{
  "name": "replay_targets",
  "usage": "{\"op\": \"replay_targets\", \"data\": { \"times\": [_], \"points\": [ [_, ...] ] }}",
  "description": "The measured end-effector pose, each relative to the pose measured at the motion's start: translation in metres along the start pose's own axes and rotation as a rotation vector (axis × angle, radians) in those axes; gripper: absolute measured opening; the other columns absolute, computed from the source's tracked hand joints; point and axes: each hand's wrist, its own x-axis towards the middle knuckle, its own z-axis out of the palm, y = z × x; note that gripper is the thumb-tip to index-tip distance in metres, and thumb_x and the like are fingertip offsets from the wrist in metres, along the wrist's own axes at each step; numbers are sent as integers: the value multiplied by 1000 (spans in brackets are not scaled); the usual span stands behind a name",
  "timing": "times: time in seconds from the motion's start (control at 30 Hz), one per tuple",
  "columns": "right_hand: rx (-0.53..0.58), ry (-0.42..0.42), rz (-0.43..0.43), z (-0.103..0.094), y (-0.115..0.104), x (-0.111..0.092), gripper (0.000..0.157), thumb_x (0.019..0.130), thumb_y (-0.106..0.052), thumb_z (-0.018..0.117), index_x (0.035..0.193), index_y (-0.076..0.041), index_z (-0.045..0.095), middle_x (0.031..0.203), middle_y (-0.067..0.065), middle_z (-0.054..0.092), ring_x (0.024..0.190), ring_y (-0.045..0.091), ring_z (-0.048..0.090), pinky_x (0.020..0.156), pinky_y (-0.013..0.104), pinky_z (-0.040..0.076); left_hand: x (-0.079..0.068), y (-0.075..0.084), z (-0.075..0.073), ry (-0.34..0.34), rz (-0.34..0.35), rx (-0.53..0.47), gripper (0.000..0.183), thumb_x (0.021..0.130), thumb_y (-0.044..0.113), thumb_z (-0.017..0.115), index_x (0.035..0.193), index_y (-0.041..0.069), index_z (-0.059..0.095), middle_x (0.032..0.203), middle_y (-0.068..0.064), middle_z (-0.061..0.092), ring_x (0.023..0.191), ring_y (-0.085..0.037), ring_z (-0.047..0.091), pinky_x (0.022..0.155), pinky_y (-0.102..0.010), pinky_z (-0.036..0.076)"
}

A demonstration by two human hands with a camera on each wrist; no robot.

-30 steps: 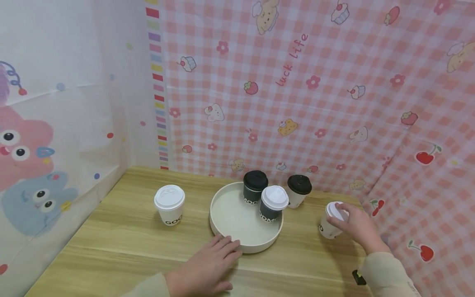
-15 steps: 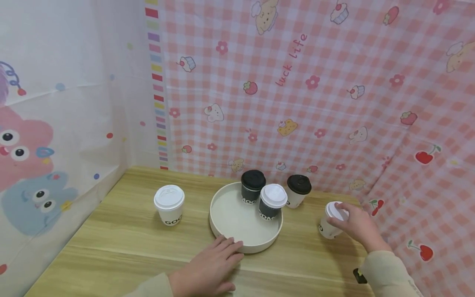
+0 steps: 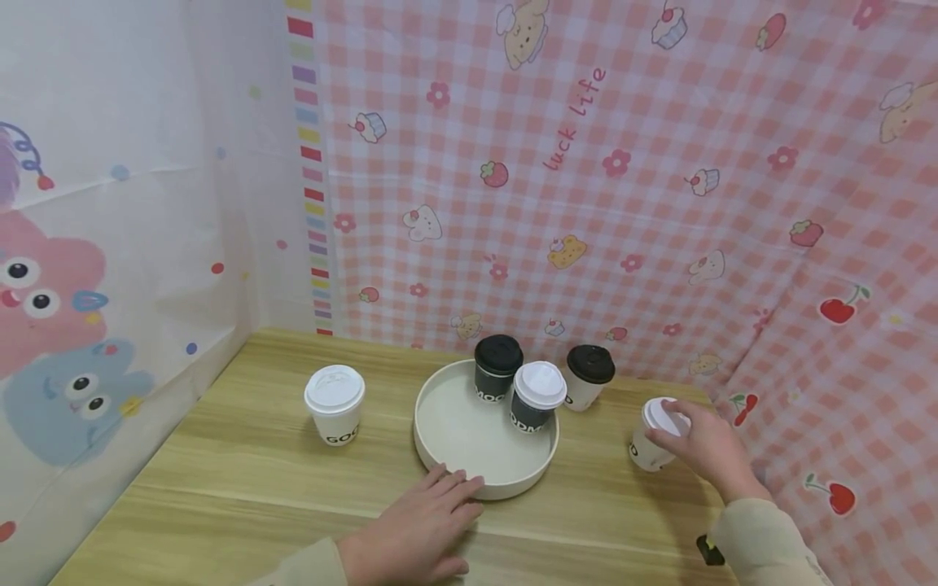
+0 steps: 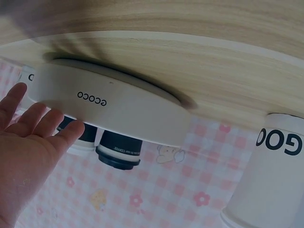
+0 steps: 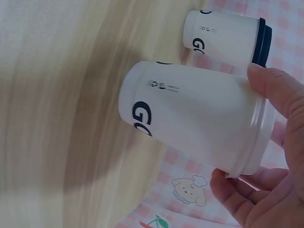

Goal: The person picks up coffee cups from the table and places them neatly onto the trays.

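My right hand [image 3: 712,452] holds a white paper coffee cup [image 3: 648,449] by its white lid, thumb on one side and fingers on the other. In the right wrist view this cup [image 5: 190,116] leans over the wooden table. My left hand [image 3: 414,525] lies with fingers extended, fingertips at the near rim of a round cream tray [image 3: 458,439]. Toward the back right of the tray stand a black cup with a black lid [image 3: 494,382] and a black cup with a white lid [image 3: 531,413]. The left wrist view shows the tray's lettered side wall [image 4: 109,97].
A white cup with a black lid [image 3: 584,392] stands just behind the tray's right side. Left of the tray is a white cup with a white lid [image 3: 335,419]. A small black object [image 3: 709,550] lies by the right sleeve. Printed cloth [image 3: 469,268] hangs behind the table.
The two black cups in the tray have shifted slightly left and back. My left hand has slid a little to the right along the rim. The right hand and its cup stay put.
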Motion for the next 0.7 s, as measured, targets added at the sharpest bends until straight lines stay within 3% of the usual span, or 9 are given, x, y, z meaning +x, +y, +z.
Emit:
{"op": "replay_targets", "data": {
  "times": [0.3, 0.5, 0.7],
  "points": [
    [30, 68, -14, 3, 4, -6, 80, 92, -63, 75, 147, -6, 62, 149, 35, 57, 126, 61, 59, 92, 71, 56, 2, 1, 1, -15, 0, 5, 61, 89, 60, 77, 133, 18, 67, 153, -6, 59, 136, -24, 58, 119, -49, 50],
    [93, 96, -9, -12, 0, -18, 78, 93, -59, 77, 148, -6, 61, 149, 39, 55, 119, 60, 63, 85, 66, 61, 5, 4, 1, -42, -6, -3, 60, 90, 62, 76, 130, 19, 67, 154, -6, 58, 138, -24, 57, 119, -50, 50],
    [89, 180, -54, -26, -12, -35, 71, 92, -54, 80, 144, -9, 65, 148, 40, 54, 121, 62, 60, 84, 70, 59, 8, 7, 1, -58, -5, -9, 59, 91, 63, 74, 130, 19, 68, 155, -8, 58, 139, -25, 57, 120, -50, 49]
  ]
}}
